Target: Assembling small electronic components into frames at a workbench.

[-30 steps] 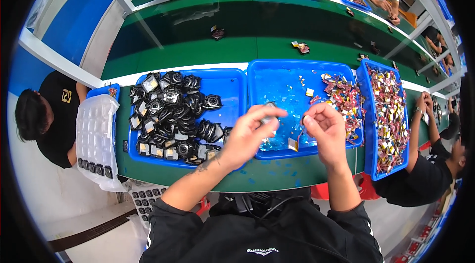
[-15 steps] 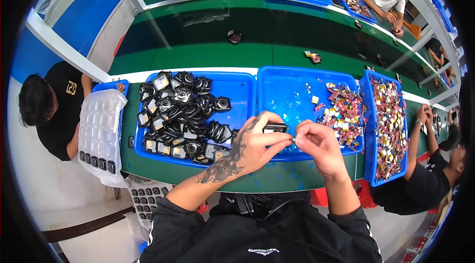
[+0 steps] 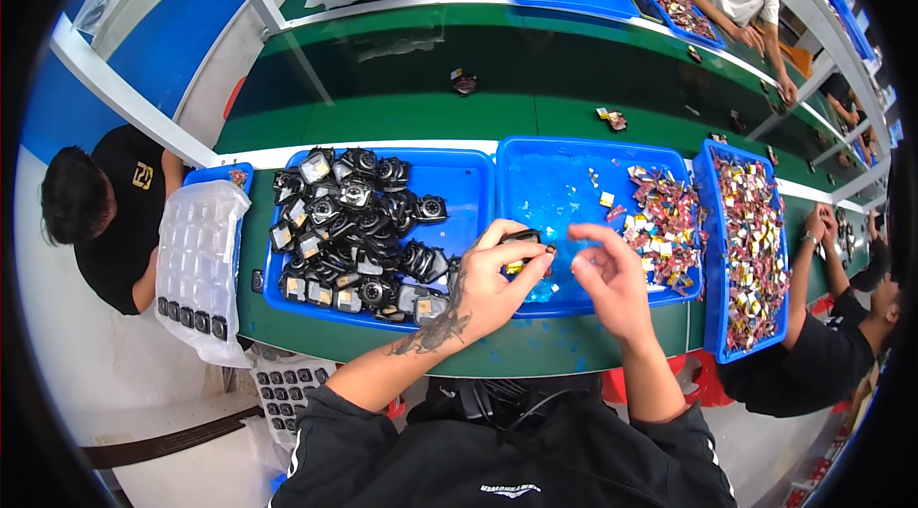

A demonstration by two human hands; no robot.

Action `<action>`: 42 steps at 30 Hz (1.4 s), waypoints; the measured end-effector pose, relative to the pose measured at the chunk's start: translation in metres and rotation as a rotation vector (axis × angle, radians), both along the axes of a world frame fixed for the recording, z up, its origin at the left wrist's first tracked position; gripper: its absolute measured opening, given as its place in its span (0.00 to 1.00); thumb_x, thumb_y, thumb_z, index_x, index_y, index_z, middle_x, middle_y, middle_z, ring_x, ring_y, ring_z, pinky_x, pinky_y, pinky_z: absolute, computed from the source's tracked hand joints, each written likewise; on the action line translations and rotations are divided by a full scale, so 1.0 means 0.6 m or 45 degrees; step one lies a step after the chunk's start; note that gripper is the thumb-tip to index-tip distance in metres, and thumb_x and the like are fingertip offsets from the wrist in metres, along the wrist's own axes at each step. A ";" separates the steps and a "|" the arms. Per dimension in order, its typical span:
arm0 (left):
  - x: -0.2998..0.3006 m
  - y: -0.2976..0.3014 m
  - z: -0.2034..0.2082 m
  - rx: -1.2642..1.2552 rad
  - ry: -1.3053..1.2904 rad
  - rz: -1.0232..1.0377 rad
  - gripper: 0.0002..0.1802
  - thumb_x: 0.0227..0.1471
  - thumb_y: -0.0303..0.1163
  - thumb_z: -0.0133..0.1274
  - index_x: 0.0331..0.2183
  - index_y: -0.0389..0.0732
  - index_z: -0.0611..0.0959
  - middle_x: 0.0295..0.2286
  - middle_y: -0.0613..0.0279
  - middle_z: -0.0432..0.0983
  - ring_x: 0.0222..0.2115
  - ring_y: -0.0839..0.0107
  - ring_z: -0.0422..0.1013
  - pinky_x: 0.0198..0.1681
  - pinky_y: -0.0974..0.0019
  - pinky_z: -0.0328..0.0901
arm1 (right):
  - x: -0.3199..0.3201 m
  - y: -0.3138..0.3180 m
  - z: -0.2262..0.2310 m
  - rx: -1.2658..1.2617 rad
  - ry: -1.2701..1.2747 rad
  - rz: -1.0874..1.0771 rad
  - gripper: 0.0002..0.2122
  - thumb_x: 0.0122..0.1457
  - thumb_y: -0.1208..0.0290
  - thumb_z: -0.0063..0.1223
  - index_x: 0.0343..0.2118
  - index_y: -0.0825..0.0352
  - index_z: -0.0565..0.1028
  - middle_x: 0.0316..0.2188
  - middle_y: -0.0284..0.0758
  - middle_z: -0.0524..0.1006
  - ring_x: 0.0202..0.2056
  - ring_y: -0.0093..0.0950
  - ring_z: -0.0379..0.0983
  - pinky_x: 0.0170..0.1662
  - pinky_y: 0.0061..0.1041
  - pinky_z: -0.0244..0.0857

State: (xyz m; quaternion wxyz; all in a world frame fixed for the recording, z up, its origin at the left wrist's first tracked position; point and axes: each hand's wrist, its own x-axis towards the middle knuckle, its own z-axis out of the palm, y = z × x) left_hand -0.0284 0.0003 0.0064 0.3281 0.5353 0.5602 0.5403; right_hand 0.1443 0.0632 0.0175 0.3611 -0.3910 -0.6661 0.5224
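Note:
My left hand [image 3: 492, 278], tattooed at the wrist, grips a small black watch case [image 3: 521, 236] between thumb and fingers, over the seam of two blue trays. Most of the case is hidden by the fingers; a bit of yellow shows beneath it. My right hand [image 3: 615, 280] hovers just to the right, apart from the case, its index finger and thumb spread with nothing visible between them. The left blue tray [image 3: 464, 211] holds a heap of black watch cases [image 3: 349, 221]. In the middle blue tray [image 3: 545, 164] lie small red, white and yellow pieces [image 3: 665, 221].
A narrow blue tray [image 3: 708, 250] full of similar small pieces stands at the right. A clear plastic tray [image 3: 199, 259] with several black watches is at the left. Behind a white rail runs a green belt [image 3: 382, 111] carrying loose pieces. Other people sit at both sides and across.
My right hand has drawn away from the case and its fingers have spread. My left hand has tilted the case slightly. Loose pieces on the belt have shifted a little right.

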 end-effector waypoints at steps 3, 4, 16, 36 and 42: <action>0.003 0.004 -0.002 0.064 -0.067 -0.066 0.08 0.49 0.23 0.59 0.34 0.35 0.85 0.38 0.56 0.75 0.36 0.69 0.74 0.39 0.69 0.69 | -0.018 -0.016 0.005 -0.010 0.184 0.008 0.08 0.53 0.83 0.58 0.37 0.72 0.78 0.36 0.34 0.73 0.35 0.20 0.71 0.36 0.17 0.68; 0.003 0.003 0.000 0.064 -0.069 -0.082 0.08 0.49 0.23 0.59 0.34 0.35 0.85 0.38 0.56 0.75 0.36 0.69 0.74 0.39 0.69 0.69 | -0.021 -0.015 0.003 -0.009 0.182 -0.009 0.08 0.53 0.83 0.58 0.37 0.72 0.78 0.36 0.34 0.73 0.35 0.20 0.71 0.36 0.17 0.68; -0.020 0.028 -0.001 -0.235 -1.065 -0.008 0.18 0.56 0.20 0.51 0.49 0.33 0.73 0.39 0.55 0.76 0.40 0.65 0.76 0.44 0.67 0.72 | -0.005 -0.020 0.003 -0.105 0.415 -0.259 0.04 0.61 0.82 0.47 0.37 0.68 0.67 0.31 0.29 0.71 0.29 0.14 0.67 0.32 0.13 0.61; -0.008 0.011 -0.003 -0.065 -0.468 -0.164 0.14 0.55 0.20 0.51 0.45 0.35 0.80 0.46 0.57 0.67 0.41 0.73 0.71 0.38 0.74 0.71 | -0.022 -0.037 0.000 -0.077 0.104 -0.115 0.05 0.55 0.85 0.56 0.32 0.71 0.71 0.32 0.32 0.74 0.28 0.12 0.69 0.28 0.11 0.62; -0.007 0.009 -0.011 -0.005 -0.304 -0.224 0.10 0.50 0.19 0.57 0.37 0.33 0.84 0.43 0.56 0.69 0.40 0.74 0.71 0.39 0.74 0.68 | -0.023 -0.036 -0.010 0.037 0.136 -0.061 0.05 0.54 0.81 0.58 0.31 0.71 0.72 0.25 0.30 0.75 0.23 0.11 0.68 0.23 0.13 0.60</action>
